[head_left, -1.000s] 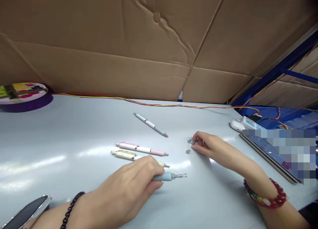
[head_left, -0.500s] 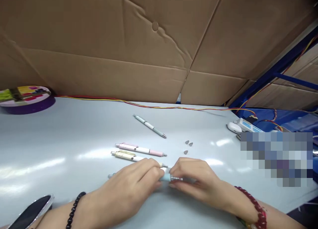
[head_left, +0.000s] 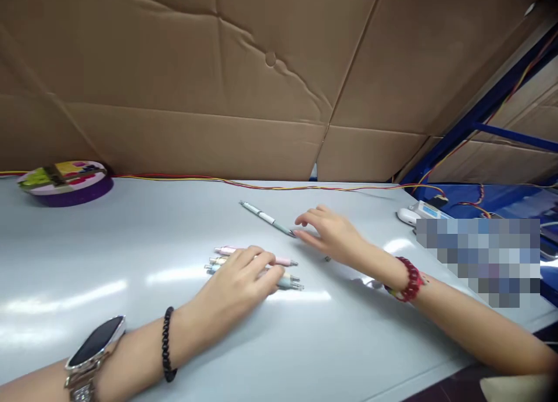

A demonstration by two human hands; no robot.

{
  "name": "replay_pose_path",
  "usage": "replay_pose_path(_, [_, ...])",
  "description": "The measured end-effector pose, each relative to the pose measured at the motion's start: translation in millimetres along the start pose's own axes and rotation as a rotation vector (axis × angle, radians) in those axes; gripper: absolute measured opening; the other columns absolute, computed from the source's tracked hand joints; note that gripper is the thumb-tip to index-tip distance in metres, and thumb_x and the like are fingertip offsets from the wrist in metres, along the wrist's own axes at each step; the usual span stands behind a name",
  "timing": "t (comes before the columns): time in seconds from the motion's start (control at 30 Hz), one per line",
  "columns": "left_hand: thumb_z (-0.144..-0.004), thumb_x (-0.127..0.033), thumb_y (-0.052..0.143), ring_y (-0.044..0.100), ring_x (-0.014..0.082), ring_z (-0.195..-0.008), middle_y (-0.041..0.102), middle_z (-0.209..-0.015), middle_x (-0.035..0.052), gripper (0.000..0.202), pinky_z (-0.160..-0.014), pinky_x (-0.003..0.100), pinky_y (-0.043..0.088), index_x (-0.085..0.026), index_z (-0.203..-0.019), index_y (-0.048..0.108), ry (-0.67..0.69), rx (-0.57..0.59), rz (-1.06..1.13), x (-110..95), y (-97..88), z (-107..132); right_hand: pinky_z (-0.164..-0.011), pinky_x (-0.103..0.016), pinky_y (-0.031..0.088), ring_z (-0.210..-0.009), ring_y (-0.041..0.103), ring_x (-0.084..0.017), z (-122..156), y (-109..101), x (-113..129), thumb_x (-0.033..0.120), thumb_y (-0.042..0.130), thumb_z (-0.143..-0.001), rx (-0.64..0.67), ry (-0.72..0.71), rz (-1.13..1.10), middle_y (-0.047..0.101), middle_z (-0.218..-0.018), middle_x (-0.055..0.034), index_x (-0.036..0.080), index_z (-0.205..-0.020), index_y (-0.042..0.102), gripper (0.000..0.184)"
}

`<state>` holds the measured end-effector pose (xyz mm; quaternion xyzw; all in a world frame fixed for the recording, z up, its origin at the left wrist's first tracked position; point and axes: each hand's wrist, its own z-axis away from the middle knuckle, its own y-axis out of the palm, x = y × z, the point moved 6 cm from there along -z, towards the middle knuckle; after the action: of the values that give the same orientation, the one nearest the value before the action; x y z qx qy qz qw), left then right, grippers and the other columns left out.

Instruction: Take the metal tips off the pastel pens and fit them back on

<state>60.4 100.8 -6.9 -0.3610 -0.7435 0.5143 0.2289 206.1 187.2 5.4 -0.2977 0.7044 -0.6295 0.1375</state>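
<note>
Three pens lie side by side under my left hand (head_left: 244, 280): a pink pen (head_left: 285, 262), a yellow pen (head_left: 217, 261) and a light blue pen (head_left: 290, 284). That hand's fingers curl over their middles, with the thumb at the blue pen. The right ends of these pens show bare, narrow, clear-looking fronts. My right hand (head_left: 329, 230) has its fingers apart, thumb and forefinger by the metal tip of a grey-green pen (head_left: 267, 218); whether they touch it I cannot tell. Below this hand shows a small metal cone (head_left: 328, 259); the hand and forearm hide the area around it.
A purple round box (head_left: 72, 195) stands at the back left. Red and yellow wires (head_left: 270, 187) run along the table's back edge before a cardboard wall (head_left: 174, 140). At the right are a white mouse-like object (head_left: 408, 216), a power strip (head_left: 429, 210) and a blue rack (head_left: 501, 131).
My left hand has moved the blue pen up against the yellow and pink ones. My right hand has left the blue pen's front end and reached up to the grey-green pen's tip.
</note>
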Motion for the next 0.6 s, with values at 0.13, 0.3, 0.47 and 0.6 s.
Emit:
replay_pose_path(0.13, [-0.092, -0.013, 0.036, 0.056, 0.0193, -0.074, 0.06, -0.083, 0.0046, 0.026, -0.062, 0.032, 0.046, -0.02, -0.106, 0.057, 0.005, -0.04, -0.211, 2, -4.0, -1, -0.064, -0.028, 0.042, -0.083, 0.054, -0.021, -25, 10, 6, 0.03, 0.054, -0.086, 0.052, -0.03, -0.022, 0.061, -0.084, -0.0061, 0.019, -0.082, 0.059, 0.013])
replay_pose_path(0.3, [-0.088, -0.001, 0.012, 0.056, 0.0128, -0.058, 0.052, -0.062, -0.0023, 0.051, -0.056, 0.024, 0.046, -0.017, -0.095, 0.06, 0.028, 0.039, -0.391, 1, -6.1, -2, -0.06, -0.026, 0.038, -0.063, 0.047, -0.014, -23, -33, -3, 0.033, 0.027, -0.096, -0.193, 0.085, -0.15, 0.052, -0.07, -0.0014, 0.019, -0.073, 0.048, 0.034])
replay_pose_path(0.47, [-0.087, -0.005, 0.041, 0.05, 0.0125, -0.054, 0.052, -0.057, -0.002, 0.022, -0.051, 0.025, 0.041, -0.019, -0.086, 0.058, 0.331, -0.25, -0.165, -30, -22.1, 11, -0.047, -0.025, 0.029, -0.048, 0.033, -0.011, 15, -57, -12, 0.048, 0.028, -0.094, -0.2, 0.246, -0.443, 0.034, -0.053, 0.0027, 0.021, -0.058, 0.036, 0.046])
replay_pose_path(0.6, [-0.085, -0.009, 0.047, 0.033, 0.0081, -0.046, 0.045, -0.057, -0.0037, 0.03, -0.043, 0.024, 0.034, -0.018, -0.056, 0.047, 0.529, -0.384, 0.197, -52, -29.6, 35, -0.046, -0.026, 0.024, -0.046, 0.027, -0.011, 44, -30, -1, 0.053, 0.03, -0.092, -0.002, 0.295, -0.618, 0.03, -0.05, 0.0036, 0.02, -0.054, 0.036, 0.05])
